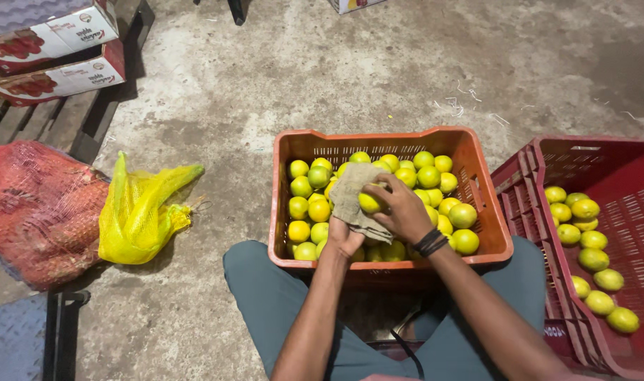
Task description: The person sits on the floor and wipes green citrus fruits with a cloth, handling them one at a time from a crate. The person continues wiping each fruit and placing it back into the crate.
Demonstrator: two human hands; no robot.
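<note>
An orange plastic crate [288, 204] stands on the concrete floor between my knees, full of several yellow-green citrus fruits. My left hand [344, 238] holds a beige cloth [351, 194] over the crate. My right hand [401, 209], with a black band on its wrist, grips one yellow-green fruit [371, 202] and presses it against the cloth. Both hands are above the middle of the crate.
A red plastic crate [618, 176] on the right holds several more fruits. To the left lie a yellow mesh bag [142, 212] and a red mesh sack [36, 212]. Cardboard boxes [50, 53] rest on a wooden pallet at top left.
</note>
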